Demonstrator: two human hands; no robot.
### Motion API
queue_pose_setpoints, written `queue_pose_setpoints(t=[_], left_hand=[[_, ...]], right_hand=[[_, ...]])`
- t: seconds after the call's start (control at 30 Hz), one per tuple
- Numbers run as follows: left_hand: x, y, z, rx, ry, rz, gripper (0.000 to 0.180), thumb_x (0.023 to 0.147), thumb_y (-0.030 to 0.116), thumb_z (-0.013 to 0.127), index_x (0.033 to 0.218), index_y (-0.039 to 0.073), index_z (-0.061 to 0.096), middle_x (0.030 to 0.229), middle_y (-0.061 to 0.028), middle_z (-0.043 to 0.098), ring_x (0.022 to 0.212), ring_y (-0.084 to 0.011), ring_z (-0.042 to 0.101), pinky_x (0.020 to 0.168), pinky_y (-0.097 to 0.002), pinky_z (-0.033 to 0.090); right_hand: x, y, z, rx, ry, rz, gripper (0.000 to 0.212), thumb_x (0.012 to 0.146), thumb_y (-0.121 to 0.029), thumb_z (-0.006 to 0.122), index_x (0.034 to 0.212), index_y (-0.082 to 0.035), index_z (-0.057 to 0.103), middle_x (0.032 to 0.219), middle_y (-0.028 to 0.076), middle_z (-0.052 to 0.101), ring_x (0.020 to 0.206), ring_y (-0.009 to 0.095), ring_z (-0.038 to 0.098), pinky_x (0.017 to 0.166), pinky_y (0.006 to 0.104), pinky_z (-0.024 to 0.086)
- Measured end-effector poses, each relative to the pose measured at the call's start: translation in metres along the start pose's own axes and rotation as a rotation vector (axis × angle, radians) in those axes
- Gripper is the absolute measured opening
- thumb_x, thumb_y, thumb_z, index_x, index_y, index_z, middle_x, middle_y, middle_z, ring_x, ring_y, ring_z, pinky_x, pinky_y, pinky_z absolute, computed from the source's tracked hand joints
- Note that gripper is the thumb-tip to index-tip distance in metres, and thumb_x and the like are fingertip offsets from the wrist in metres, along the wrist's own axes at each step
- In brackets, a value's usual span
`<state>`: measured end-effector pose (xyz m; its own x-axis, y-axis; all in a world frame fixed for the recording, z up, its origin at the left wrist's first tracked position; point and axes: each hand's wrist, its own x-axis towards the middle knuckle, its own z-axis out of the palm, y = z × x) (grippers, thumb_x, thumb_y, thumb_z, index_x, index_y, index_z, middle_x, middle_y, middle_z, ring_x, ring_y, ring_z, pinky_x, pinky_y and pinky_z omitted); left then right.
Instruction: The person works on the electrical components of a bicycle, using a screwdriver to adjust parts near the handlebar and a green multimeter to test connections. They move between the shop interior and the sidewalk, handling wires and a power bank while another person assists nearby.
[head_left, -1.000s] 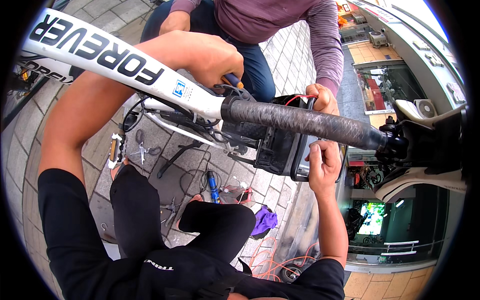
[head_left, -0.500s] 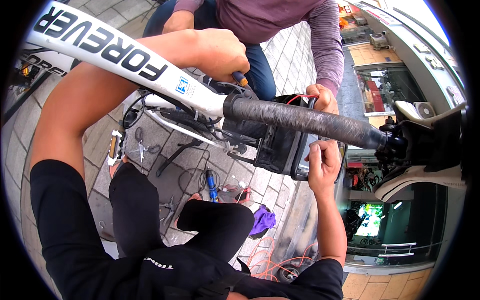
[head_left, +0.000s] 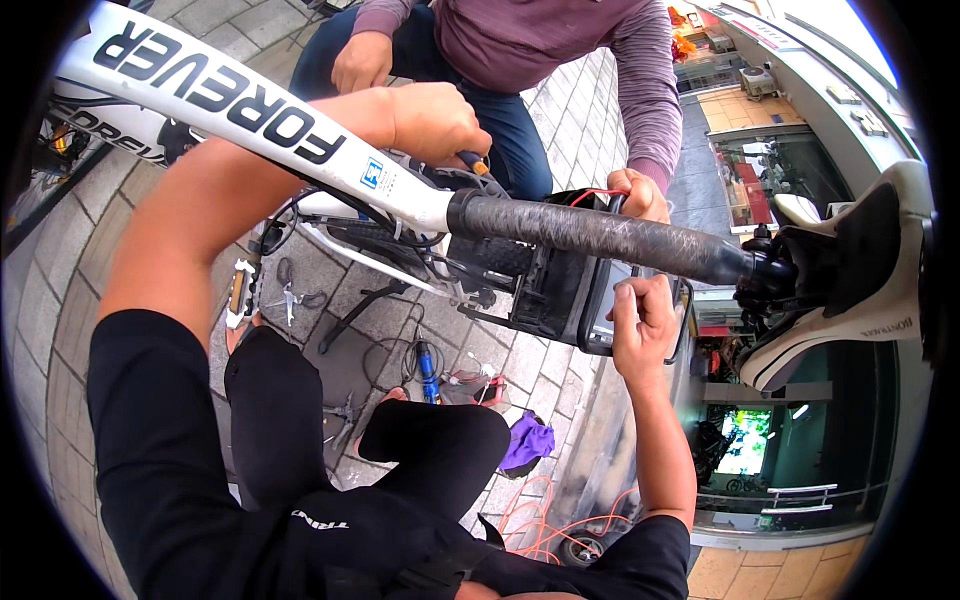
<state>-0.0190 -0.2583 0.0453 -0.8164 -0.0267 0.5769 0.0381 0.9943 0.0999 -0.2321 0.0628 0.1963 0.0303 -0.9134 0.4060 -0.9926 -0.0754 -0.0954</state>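
Note:
A white bicycle frame tube (head_left: 225, 90) slants across the upper left and runs into a scratched dark seatpost (head_left: 600, 232). My left arm passes beneath that tube, and my left hand (head_left: 435, 122) is closed round a tool's dark and orange handle (head_left: 474, 161), which looks like a screwdriver; its tip is hidden. Below the seatpost, my right hand (head_left: 643, 325) pinches the edge of a black rear rack (head_left: 597, 335), thumb upward. Opposite me, a co-worker's hand (head_left: 640, 195) grips the same rack beside a red wire (head_left: 592, 193). Their other hand (head_left: 362, 62) rests near their knee.
A white and black saddle (head_left: 850, 300) juts in at the right. On the paving lie a blue cylindrical tool (head_left: 428, 372), loose metal tools (head_left: 290, 300), a purple cloth (head_left: 528, 441) and an orange hose (head_left: 535, 515). A pedal (head_left: 242, 290) sits near my leg.
The bicycle's saddle has shifted slightly in view. My left hand has dropped a little with the handle still in it. My right hand stays at the rack's edge.

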Motion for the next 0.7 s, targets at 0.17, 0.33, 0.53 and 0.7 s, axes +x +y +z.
queue_pose_setpoints(t=[0.17,0.33,0.53,0.7], left_hand=[[0.026,0.02,-0.065,0.122,-0.299,-0.084,0.019,0.077,0.026,0.078,0.083,0.008,0.075,0.071,-0.0127,0.071,0.072,-0.0342,0.073,0.066,-0.0447,0.058],[0.027,0.024,-0.072,-0.168,-0.556,-0.29,0.019,0.078,0.02,0.079,0.086,0.003,0.074,0.067,-0.0111,0.07,0.059,-0.0256,0.071,0.059,-0.0378,0.057],[0.035,0.02,-0.077,-0.398,-0.747,-0.444,0.017,0.08,0.017,0.078,0.087,0.002,0.073,0.066,-0.0092,0.07,0.055,-0.0212,0.069,0.055,-0.0351,0.056],[0.009,0.024,-0.058,0.145,-0.235,-0.033,0.024,0.082,0.026,0.078,0.089,0.005,0.068,0.072,-0.0122,0.071,0.071,-0.0328,0.074,0.062,-0.0419,0.058]], right_hand=[[0.001,-0.002,-0.001,0.049,-0.004,0.056,0.015,0.101,-0.009,0.06,0.088,-0.001,0.062,0.082,0.005,0.051,0.06,0.01,0.055,0.055,0.0267,0.043],[-0.001,0.002,-0.003,-0.001,-0.023,0.027,0.014,0.1,-0.008,0.061,0.088,-0.001,0.062,0.083,0.005,0.051,0.059,0.01,0.055,0.054,0.0268,0.043],[0.0,0.001,-0.001,0.028,0.003,0.074,0.003,0.091,-0.003,0.066,0.089,-0.002,0.064,0.077,0.006,0.052,0.066,0.017,0.05,0.064,0.0322,0.041],[0.0,0.003,-0.002,-0.006,-0.007,0.001,0.012,0.099,-0.006,0.06,0.088,-0.001,0.061,0.083,0.006,0.051,0.059,0.011,0.055,0.055,0.0271,0.043]])
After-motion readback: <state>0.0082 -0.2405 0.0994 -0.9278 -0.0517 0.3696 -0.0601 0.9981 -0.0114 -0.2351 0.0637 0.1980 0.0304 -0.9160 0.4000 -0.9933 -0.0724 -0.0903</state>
